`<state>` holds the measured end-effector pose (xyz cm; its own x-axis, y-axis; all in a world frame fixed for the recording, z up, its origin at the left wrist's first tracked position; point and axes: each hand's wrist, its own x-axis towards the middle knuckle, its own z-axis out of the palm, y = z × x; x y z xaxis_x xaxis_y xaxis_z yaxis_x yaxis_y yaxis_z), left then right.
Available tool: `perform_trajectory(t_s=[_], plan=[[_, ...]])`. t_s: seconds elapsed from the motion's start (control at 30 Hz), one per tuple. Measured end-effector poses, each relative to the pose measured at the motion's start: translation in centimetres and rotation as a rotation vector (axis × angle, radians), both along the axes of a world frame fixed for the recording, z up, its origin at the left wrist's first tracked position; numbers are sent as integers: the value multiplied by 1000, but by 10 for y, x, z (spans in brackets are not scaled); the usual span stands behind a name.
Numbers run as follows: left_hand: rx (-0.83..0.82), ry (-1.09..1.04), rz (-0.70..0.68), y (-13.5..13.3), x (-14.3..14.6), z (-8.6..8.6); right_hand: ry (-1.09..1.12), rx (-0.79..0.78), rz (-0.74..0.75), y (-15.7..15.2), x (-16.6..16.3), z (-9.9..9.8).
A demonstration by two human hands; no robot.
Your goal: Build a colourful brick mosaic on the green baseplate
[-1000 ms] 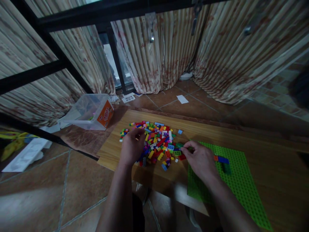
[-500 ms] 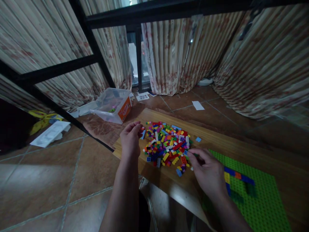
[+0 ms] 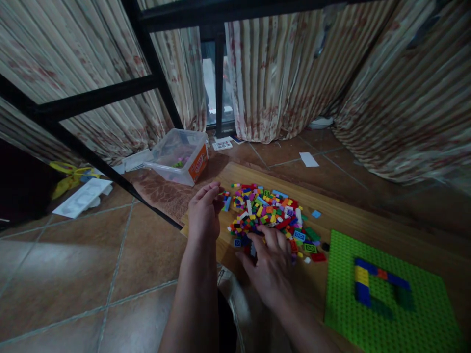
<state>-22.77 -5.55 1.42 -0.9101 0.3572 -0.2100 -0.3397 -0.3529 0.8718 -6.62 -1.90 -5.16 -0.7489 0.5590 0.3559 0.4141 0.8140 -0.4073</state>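
A pile of small coloured bricks (image 3: 270,211) lies on a low wooden board (image 3: 342,215). My left hand (image 3: 204,216) rests at the pile's left edge, fingers stretched out and together, with nothing in it that I can see. My right hand (image 3: 271,262) lies on the pile's near edge, fingers spread over the bricks. To the right sits a green baseplate (image 3: 386,314) with blue, yellow, orange and dark green bricks (image 3: 362,284) set on it.
A clear plastic tub with an orange label (image 3: 180,156) stands on the tiled floor behind the board. Black metal bars (image 3: 110,93) cross at the left. Curtains (image 3: 287,73) hang at the back. White paper scraps (image 3: 308,159) lie on the floor.
My right hand has moved left from the baseplate's edge onto the near side of the pile. The view has shifted, so the board sits further right. My left hand stays at the pile's left edge.
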Motion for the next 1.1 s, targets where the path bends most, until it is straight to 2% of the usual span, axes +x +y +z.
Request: perform_trajectory(t_s=[0.33, 0.53, 0.7, 0.83, 0.97, 1.03, 1.1], plan=[[7, -15, -11, 1, -6, 1, -55, -21, -70, -1, -7, 8], [0, -16, -36, 3, -7, 3, -22, -24, -52, 1, -8, 10], [-13, -22, -35, 7, -6, 2, 127, -61, -48, 5, -7, 15], [-18, 7, -70, 10, -3, 2, 338, -241, -63, 18, 0, 32], [-59, 137, -221, 21, 15, 3, 514, -523, -157, 45, 35, 60], [-82, 188, -340, 31, 34, 2, 611, -621, -284, 60, 71, 70], [-106, 320, -488, 43, 60, -2, 688, -682, -489, 71, 115, 70]])
